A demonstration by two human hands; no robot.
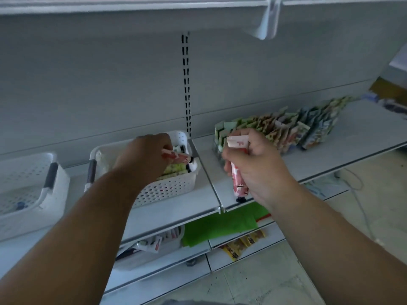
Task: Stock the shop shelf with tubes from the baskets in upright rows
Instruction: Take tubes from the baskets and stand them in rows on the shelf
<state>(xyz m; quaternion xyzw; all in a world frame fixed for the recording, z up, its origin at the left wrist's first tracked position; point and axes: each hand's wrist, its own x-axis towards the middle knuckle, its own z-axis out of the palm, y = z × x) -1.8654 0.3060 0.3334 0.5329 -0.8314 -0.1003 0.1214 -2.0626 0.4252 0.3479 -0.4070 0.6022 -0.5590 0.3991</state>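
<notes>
The left hand reaches into the white perforated basket on the shelf, its fingers curled round a pink tube lying above the green tubes inside. The right hand grips another pink tube upright, black cap down, just above the shelf in front of the row of standing tubes. A second basket sits further left.
</notes>
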